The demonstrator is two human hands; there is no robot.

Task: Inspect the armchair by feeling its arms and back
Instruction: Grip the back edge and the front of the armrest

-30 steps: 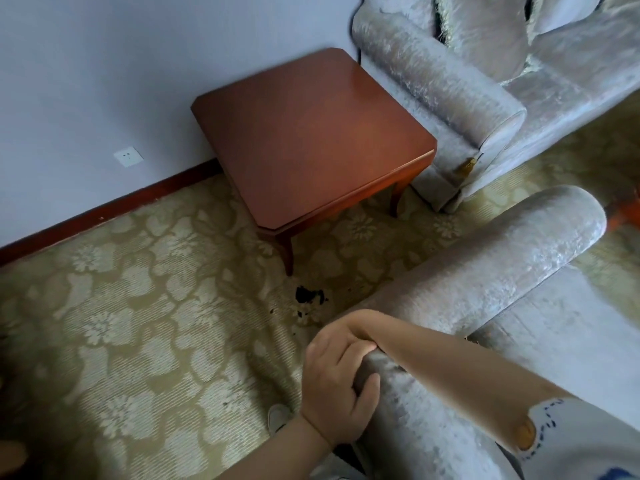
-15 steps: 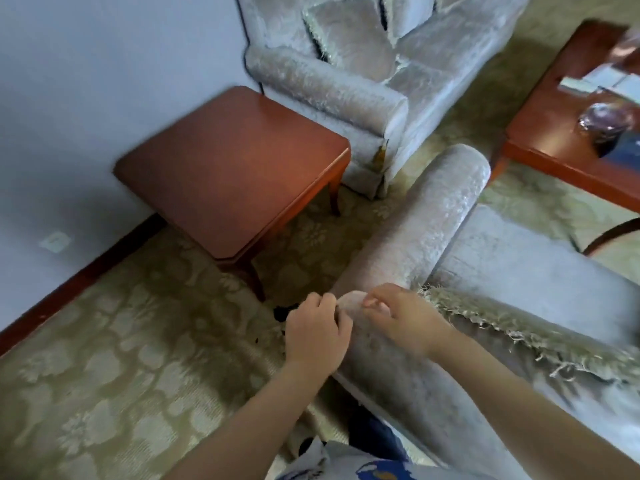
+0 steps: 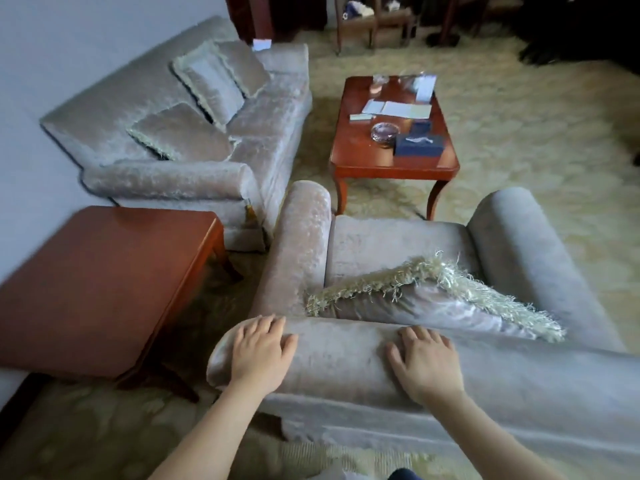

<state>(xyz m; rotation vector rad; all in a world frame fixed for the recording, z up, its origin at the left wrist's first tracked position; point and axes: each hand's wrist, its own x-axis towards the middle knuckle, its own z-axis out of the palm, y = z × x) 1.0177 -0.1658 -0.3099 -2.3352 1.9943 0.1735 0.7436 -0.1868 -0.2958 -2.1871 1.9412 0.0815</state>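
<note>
The pale grey velvet armchair [image 3: 398, 244] is seen from behind and above. Its rolled back top [image 3: 339, 355] runs across the lower middle. My left hand [image 3: 259, 351] lies flat, fingers spread, on the left end of that roll. My right hand [image 3: 426, 365] presses flat on the roll further right. The left arm [image 3: 301, 244] and the right arm [image 3: 519, 251] of the chair run away from me. A fringed cushion [image 3: 422, 303] leans against the inside of the back.
A square wooden side table [image 3: 97, 282] stands left of the chair. A matching sofa [image 3: 194, 133] with cushions lies beyond it against the wall. A coffee table [image 3: 391, 147] with papers, a glass ashtray and a blue box stands ahead. Patterned carpet covers the floor.
Both hands left the rear corner by the left arm and now lie flat and apart on the top of the back. The view swung right and up to take in the whole chair.
</note>
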